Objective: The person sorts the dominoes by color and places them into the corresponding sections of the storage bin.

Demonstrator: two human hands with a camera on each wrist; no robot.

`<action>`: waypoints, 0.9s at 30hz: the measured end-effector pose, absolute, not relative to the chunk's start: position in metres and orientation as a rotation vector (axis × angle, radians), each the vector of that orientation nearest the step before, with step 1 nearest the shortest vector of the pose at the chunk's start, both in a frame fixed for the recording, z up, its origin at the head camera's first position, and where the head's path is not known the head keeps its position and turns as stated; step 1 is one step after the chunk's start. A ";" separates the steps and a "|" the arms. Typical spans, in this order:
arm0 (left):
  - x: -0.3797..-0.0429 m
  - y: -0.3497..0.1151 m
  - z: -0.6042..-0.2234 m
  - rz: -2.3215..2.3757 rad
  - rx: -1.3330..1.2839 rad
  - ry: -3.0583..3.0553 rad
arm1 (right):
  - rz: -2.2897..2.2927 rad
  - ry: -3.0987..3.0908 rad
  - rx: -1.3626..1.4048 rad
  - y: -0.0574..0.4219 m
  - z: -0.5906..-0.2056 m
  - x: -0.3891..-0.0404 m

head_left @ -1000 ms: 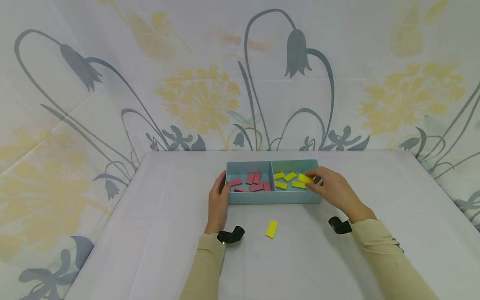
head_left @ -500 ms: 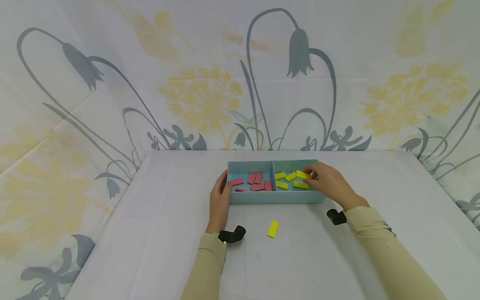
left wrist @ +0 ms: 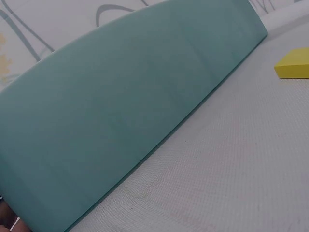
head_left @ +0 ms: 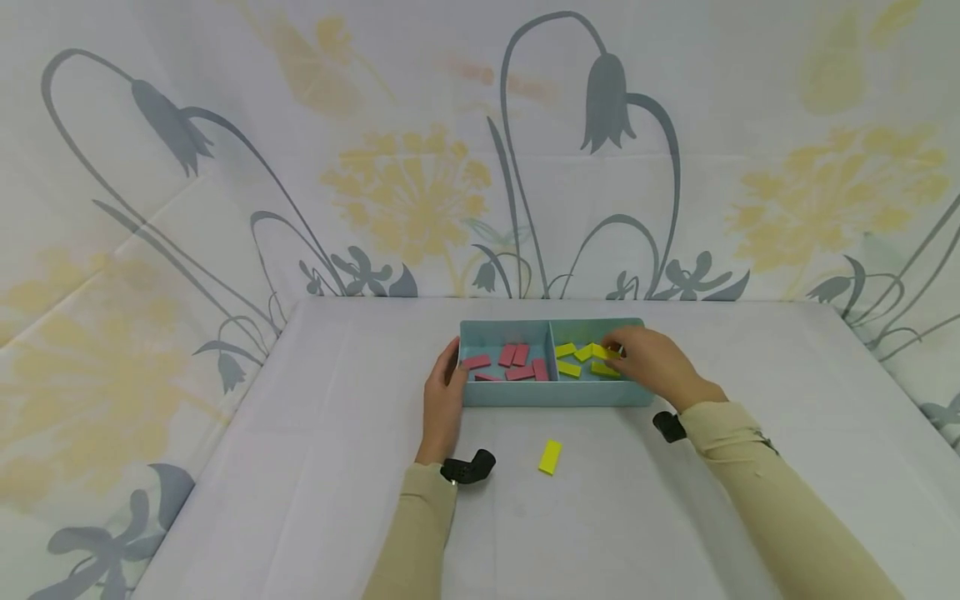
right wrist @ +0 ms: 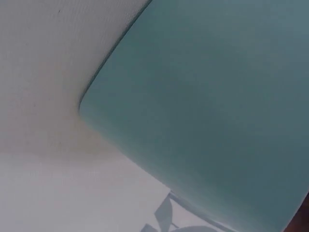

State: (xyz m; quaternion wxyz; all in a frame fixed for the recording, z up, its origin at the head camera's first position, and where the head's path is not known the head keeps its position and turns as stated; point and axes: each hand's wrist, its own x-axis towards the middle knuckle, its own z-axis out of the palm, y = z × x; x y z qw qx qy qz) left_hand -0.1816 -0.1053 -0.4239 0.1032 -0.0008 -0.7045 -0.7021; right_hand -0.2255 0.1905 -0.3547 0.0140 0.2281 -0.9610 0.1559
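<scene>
A light blue box (head_left: 555,394) with two compartments stands on the table in the head view. My left hand (head_left: 442,404) grips its left end, thumb over the rim and fingers along the outer side. Red rectangular blocks (head_left: 519,374) lie in the left compartment, several yellow ones (head_left: 569,368) in the right. Over the right compartment, my right hand (head_left: 651,362) pinches a yellow block (head_left: 602,352) by its right end, low among the others. The fingertips are partly hidden behind the hand. Both wrist views are mostly filled by the box wall (left wrist: 130,101).
One loose yellow block (head_left: 551,457) lies on the white cloth in front of the box, also visible at the left wrist view's right edge. A divider (head_left: 553,354) separates the compartments. Behind the table hangs a flower-patterned cloth (head_left: 420,200).
My right hand has moved slightly inward and lowered the yellow block among the others in the right compartment. My left hand keeps its grip on the box. The whole view has shifted a little.
</scene>
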 end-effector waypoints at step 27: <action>-0.167 -0.103 -0.396 -2.086 -0.005 -2.105 | -0.088 -2.963 0.723 0.179 -0.355 -0.240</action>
